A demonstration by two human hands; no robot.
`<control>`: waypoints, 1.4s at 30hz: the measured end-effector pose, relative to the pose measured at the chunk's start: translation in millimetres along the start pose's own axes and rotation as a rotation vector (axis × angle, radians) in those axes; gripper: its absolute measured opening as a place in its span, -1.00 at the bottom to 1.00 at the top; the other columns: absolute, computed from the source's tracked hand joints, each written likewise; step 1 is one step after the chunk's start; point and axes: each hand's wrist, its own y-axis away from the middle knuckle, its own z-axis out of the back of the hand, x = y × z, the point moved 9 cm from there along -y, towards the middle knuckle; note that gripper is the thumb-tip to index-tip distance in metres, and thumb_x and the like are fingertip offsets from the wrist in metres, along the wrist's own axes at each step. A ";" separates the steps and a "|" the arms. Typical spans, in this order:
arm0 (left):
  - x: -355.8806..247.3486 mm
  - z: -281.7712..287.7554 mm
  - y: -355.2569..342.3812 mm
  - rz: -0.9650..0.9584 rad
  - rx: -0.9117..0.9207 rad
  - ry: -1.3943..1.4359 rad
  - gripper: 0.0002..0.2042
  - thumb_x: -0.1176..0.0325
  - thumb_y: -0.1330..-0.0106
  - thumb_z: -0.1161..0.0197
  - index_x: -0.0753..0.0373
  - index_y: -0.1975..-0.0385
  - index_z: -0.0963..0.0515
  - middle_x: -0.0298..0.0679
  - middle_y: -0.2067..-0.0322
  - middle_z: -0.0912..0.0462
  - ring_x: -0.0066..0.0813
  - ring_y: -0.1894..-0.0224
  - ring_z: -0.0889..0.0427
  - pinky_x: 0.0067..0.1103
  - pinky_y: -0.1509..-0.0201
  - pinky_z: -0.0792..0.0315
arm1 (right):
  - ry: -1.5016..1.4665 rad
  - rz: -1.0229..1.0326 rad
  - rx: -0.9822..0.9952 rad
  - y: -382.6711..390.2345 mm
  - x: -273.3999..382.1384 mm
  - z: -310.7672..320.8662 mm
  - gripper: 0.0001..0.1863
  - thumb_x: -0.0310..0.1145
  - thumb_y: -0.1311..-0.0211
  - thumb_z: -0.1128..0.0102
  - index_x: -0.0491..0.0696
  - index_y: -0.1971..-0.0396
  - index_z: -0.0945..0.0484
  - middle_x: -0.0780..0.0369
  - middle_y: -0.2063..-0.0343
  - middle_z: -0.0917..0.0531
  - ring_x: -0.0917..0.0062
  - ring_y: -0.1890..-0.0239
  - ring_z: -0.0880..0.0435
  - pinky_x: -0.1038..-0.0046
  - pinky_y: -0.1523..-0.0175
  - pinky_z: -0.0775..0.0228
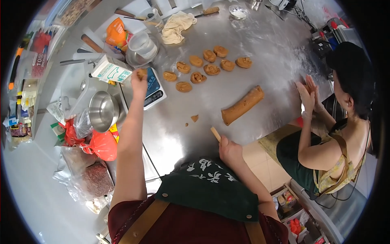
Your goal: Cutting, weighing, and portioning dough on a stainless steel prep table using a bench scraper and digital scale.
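Note:
My left hand (139, 85) is closed on a piece of brown dough (141, 73), at the digital scale (159, 96); whether the dough rests on its plate I cannot tell. In a fist near the table's front edge, my right hand (230, 151) grips a tool with a pale wooden handle (215, 133); the rest of the tool is hidden. A thick brown dough roll (243, 105) lies slantwise beyond it. Several cut dough slices (198, 77) with swirled faces are spread over the middle of the table. Two small dough scraps (194, 118) lie left of the roll.
A milk carton (110, 70), a metal bowl (104, 110), a plastic tub (142, 44) and red bags (101, 145) crowd the left side. A cloth (177, 27) and a small bowl of white powder (238, 12) sit at the back. A co-worker (325, 122) stands at the right, hands together.

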 end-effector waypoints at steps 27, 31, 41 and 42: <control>-242.8 -276.9 61.9 -0.781 0.296 -0.265 -0.60 0.55 -0.04 -0.13 0.17 0.05 -0.41 -0.15 0.00 -0.41 -0.14 -0.06 -0.36 -0.28 -0.22 -0.18 | -0.423 -0.279 -0.002 -6.8 -115.1 90.7 -0.65 -0.41 -0.10 -0.12 -0.21 0.14 -0.30 0.04 0.67 -0.52 0.12 0.65 -0.54 0.22 0.57 -0.36; -189.7 -218.8 135.7 -0.407 0.520 -0.113 -0.67 0.56 -0.04 -0.12 0.25 0.13 -0.46 -0.11 0.11 -0.49 -0.13 0.03 -0.44 -0.37 -0.08 -0.32 | -0.391 -0.232 0.029 -27.5 -110.1 87.7 -0.65 -0.42 -0.10 -0.10 -0.22 0.13 -0.30 0.03 0.65 -0.54 0.12 0.64 -0.54 0.21 0.55 -0.37; -121.9 -175.1 269.2 -0.196 0.484 -0.011 -0.54 0.53 -0.02 -0.20 0.34 -0.01 -0.38 -0.11 -0.07 -0.37 -0.11 -0.09 -0.35 -0.39 -0.13 -0.30 | -0.180 -0.009 0.126 -57.7 -68.6 63.8 -0.66 -0.42 -0.11 -0.09 -0.23 0.15 -0.28 0.06 0.66 -0.53 0.17 0.68 -0.54 0.25 0.59 -0.37; -124.6 -176.3 266.9 -0.201 0.480 0.000 -0.54 0.52 -0.01 -0.21 0.33 0.00 -0.38 -0.11 -0.06 -0.38 -0.12 -0.09 -0.35 -0.39 -0.13 -0.30 | -0.147 0.008 0.121 -58.8 -66.2 63.0 -0.67 -0.42 -0.10 -0.10 -0.23 0.17 -0.28 0.07 0.67 -0.52 0.17 0.69 -0.54 0.26 0.60 -0.37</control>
